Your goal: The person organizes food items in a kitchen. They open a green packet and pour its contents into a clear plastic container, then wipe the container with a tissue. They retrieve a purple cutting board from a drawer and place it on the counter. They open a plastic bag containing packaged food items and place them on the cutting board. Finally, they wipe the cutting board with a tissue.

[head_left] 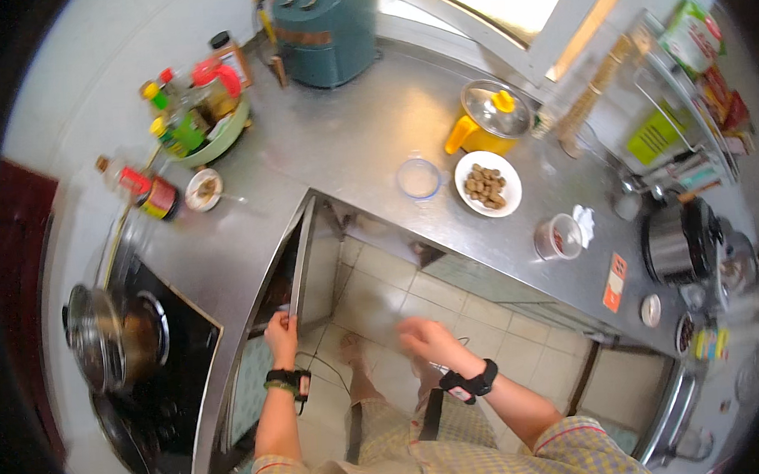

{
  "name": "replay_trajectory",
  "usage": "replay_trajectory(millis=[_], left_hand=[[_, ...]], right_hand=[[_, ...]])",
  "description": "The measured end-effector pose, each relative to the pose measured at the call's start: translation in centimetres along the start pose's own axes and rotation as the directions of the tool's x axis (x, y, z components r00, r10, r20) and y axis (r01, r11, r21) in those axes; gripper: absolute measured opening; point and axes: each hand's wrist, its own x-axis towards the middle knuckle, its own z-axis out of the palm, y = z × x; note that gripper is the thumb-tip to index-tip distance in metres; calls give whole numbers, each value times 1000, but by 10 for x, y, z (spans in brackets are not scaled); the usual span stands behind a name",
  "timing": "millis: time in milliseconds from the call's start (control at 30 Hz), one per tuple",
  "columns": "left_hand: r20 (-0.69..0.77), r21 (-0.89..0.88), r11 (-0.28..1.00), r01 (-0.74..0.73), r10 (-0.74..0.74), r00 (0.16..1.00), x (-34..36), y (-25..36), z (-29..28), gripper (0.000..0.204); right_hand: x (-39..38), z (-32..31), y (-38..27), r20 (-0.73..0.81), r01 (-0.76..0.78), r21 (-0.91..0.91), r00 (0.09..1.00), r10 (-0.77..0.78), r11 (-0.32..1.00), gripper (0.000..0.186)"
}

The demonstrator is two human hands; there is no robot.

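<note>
My left hand (282,336) is closed on the edge of a cabinet door (319,262) that stands swung out below the counter's inner corner. Behind that door a dark cabinet opening (280,281) shows in part. Over the floor, between the counter and my legs, hangs my right hand (432,343). Its fingers are loosely bent, a little blurred, and nothing shows in them. Each wrist wears a black strap with a small device.
A black cooktop (176,368) with a glass-lidded pot (114,337) is at left. On the steel counter (331,128) stand a green basin of bottles (220,147), a white bowl of brown lumps (488,184), a yellow lidded pot (486,137), a plastic cup (558,238) and a dark electric cooker (678,243).
</note>
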Motion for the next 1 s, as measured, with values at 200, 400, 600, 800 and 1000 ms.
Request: replay_trajectory(millis=[200, 400, 600, 800, 1000], left_hand=[[509, -99, 985, 140, -71, 858, -3, -1, 45, 26], [556, -424, 905, -13, 272, 785, -33, 48, 158, 21], [841, -491, 700, 519, 226, 492, -2, 110, 172, 24], [866, -477, 660, 580, 244, 436, 28, 49, 181, 27], [557, -315, 949, 28, 161, 815, 90, -159, 239, 20]], right_hand=[[25, 62, 16, -126, 27, -15, 992, -28, 1000, 29], [17, 78, 20, -191, -91, 185, 973, 127, 979, 22], [23, 75, 69, -172, -133, 272, 968, 184, 953, 19], [60, 52, 123, -236, -137, 64, 960, 149, 988, 31], [67, 67, 127, -431, -72, 44, 899, 84, 996, 42]])
